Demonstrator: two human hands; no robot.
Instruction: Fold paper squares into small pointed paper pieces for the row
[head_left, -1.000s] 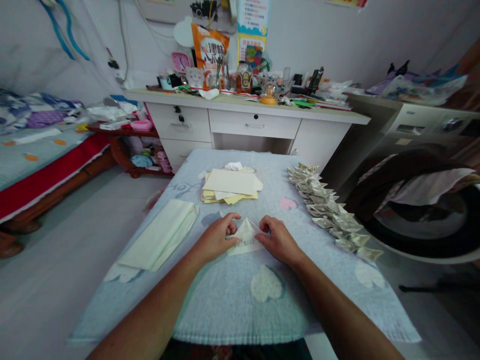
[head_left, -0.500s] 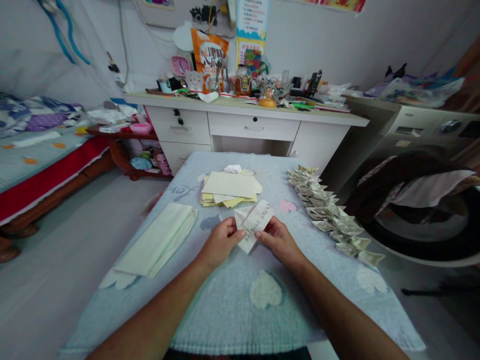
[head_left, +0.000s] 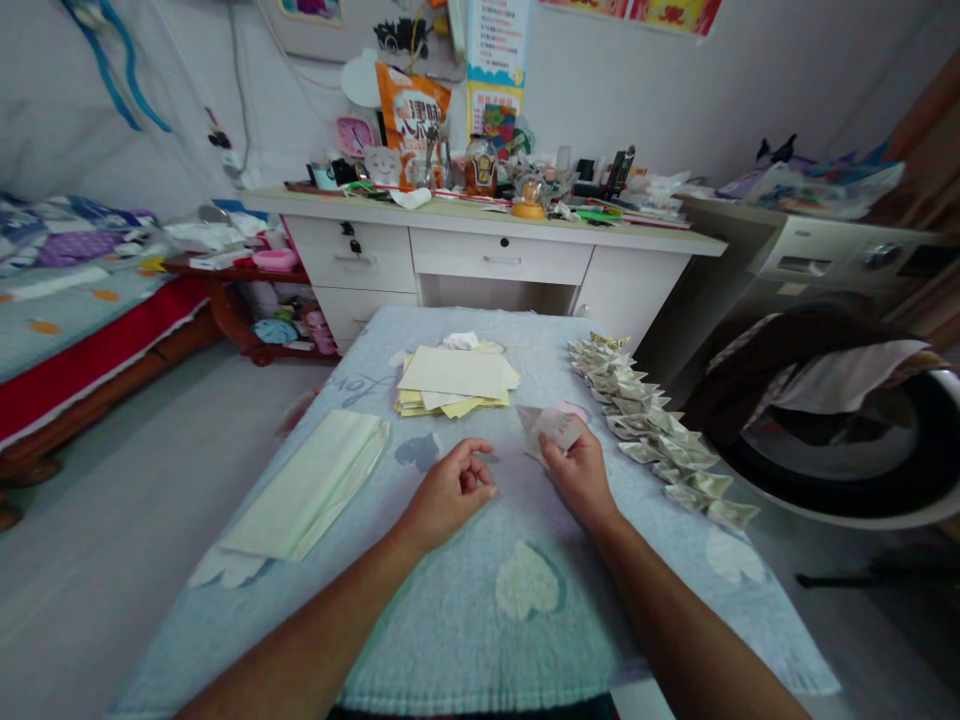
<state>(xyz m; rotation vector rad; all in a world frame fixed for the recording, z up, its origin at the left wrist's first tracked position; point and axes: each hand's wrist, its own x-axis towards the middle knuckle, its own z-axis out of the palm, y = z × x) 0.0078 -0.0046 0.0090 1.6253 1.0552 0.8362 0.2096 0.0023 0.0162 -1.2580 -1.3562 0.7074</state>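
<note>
My right hand [head_left: 579,468] pinches a folded piece of printed paper [head_left: 553,428] between thumb and fingers, above the cloth-covered table. The paper is slightly blurred, so its exact folds do not show. To the left of it my left hand [head_left: 456,490] hovers with nothing in it, its fingers loosely curled and apart. Beyond the hands lies a stack of cream and yellow paper sheets [head_left: 456,372]. A folded pale green bundle of paper or cloth [head_left: 307,485] rests left of my left hand. Along the right side stand rows of small folded paper boats [head_left: 660,430].
A pale blue patterned cloth [head_left: 450,620] covers the table. Behind it is a white desk [head_left: 502,248] crowded with jars, a snack bag and a pink clock. A washing machine [head_left: 832,265] with its door open stands at right, a bed [head_left: 82,310] at left.
My left hand has let go of the folded paper. My right hand has carried the paper a little to the right and away from me. The view has shifted slightly.
</note>
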